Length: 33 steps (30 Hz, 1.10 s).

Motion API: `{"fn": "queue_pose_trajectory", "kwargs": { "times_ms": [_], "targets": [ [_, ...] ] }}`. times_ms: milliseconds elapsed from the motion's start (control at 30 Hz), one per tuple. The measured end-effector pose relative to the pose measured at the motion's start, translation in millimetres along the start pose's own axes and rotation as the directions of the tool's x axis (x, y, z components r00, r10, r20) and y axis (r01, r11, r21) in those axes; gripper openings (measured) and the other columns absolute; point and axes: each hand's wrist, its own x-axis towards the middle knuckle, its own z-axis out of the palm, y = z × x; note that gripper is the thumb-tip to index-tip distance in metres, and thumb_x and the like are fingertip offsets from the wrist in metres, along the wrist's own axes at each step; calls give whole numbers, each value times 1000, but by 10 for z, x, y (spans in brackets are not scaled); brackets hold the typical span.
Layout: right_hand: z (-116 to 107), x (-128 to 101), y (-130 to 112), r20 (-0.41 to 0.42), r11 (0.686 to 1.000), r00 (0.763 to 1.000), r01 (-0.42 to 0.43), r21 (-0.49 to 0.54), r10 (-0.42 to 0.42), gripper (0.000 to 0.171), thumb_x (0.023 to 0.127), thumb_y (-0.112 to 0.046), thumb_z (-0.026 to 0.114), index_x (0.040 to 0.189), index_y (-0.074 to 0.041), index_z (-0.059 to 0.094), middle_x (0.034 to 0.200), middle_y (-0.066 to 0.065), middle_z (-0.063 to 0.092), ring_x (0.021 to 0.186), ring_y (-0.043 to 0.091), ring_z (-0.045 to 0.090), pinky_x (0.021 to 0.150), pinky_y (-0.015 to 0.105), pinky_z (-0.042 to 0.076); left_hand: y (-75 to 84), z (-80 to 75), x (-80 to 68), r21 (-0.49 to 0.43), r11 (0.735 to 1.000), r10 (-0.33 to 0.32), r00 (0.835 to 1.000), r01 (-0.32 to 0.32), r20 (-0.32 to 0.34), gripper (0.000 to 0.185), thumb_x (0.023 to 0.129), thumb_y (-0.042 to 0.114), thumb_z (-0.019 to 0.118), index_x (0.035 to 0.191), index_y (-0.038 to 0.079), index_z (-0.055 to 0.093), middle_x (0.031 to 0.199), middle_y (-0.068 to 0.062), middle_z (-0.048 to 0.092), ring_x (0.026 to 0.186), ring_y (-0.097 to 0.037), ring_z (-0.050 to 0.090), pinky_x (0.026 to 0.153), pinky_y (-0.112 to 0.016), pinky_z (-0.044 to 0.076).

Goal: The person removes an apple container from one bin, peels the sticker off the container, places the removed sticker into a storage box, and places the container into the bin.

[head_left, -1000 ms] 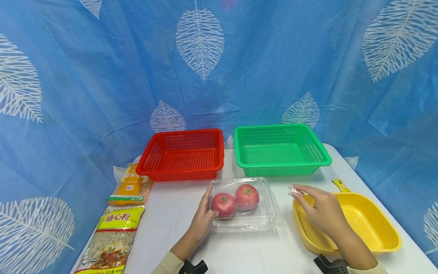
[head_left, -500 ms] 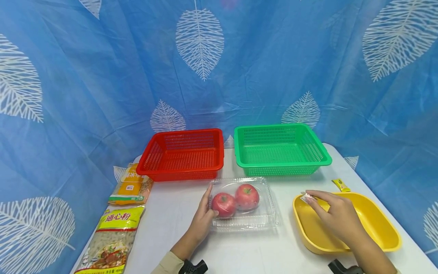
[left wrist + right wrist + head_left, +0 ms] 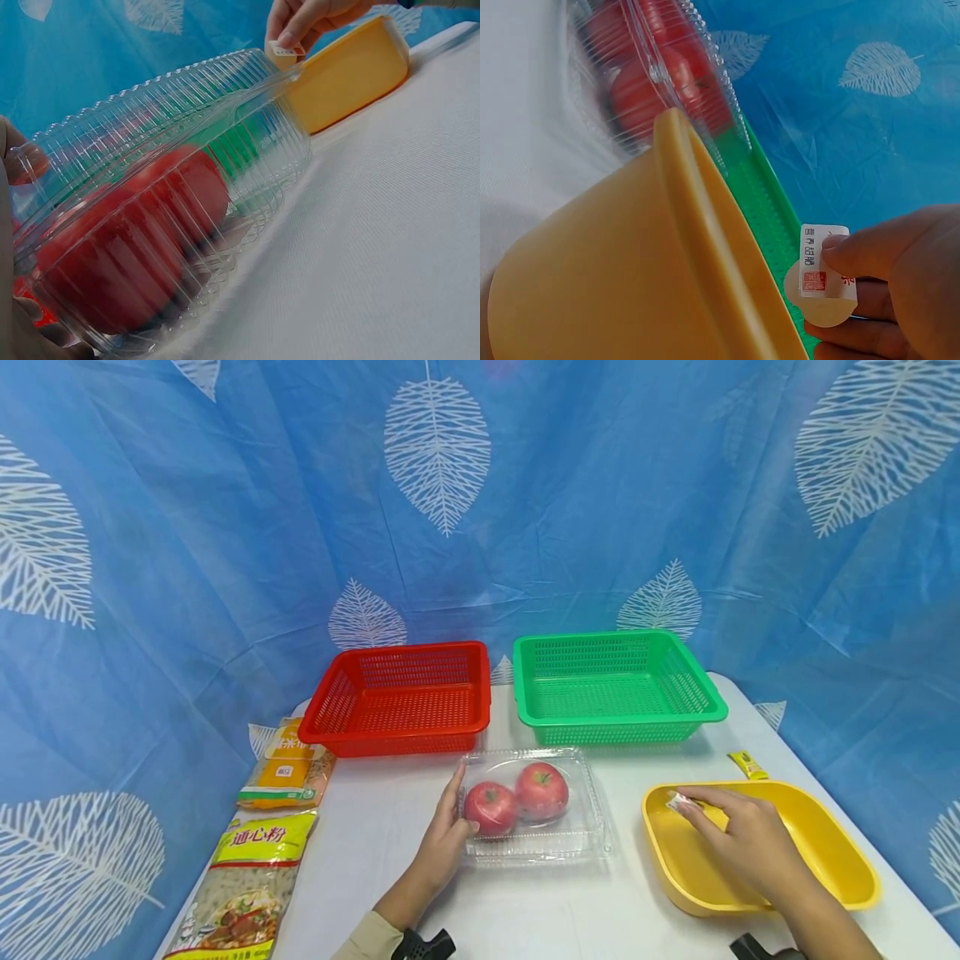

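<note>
My left hand (image 3: pixel 441 842) grips the left side of a clear plastic clamshell box (image 3: pixel 583 827), thumb on the lid. Inside the box sit two red apples (image 3: pixel 542 792), side by side on its left and middle. Between the thumb and fingers of my right hand (image 3: pixel 746 839) is a small pale, rounded piece with a white label (image 3: pixel 823 262) that bears dark characters and red marks. That hand is over the left rear part of a yellow basin (image 3: pixel 855 868), with the piece just inside the rim in the head view.
At the back stand a red basket (image 3: pixel 408 745) and a green basket (image 3: pixel 615 733). Along the left edge lie an orange food bag (image 3: pixel 288 768) and a macaroni bag (image 3: pixel 251 877). A small yellow packet (image 3: pixel 747 766) lies behind the basin. A blue leaf-patterned cloth (image 3: pixel 525 527) hangs behind.
My right hand has moved right with the small labelled piece, from beside the basin's left rim to over its inside. My left hand and the box have stayed still.
</note>
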Motion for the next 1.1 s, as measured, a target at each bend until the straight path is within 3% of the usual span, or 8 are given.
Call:
{"fn": "queue_pose_trajectory", "kwargs": {
  "times_ms": [433,700,1100],
  "targets": [
    [-38,-9,85,124,997,989,-76,6,75,29,99,-30,77,115,-7,81,107,13,78,101,43,71,86,64,54,-11,-9,8,13,1000,24,1000,-24,2,90,86,-6,48,169,11,19,174,-11,12,157,-40,4,122,-62,7],
    [-58,-3,135,252,989,957,-145,-14,144,36,102,-36,73,118,-5,80,111,14,77,104,40,69,91,65,52,-21,-7,8,15,1000,24,1000,-24,3,90,86,-5,48,169,11,18,174,-12,12,157,-40,4,121,-64,8],
    [12,-19,269,317,992,940,-127,-25,128,34,102,-36,72,118,-7,80,114,13,76,109,41,68,94,66,50,-20,-1,11,8,999,43,999,-43,3,90,86,-6,47,169,10,17,174,-11,13,158,-38,4,122,-64,8]
  ]
}}
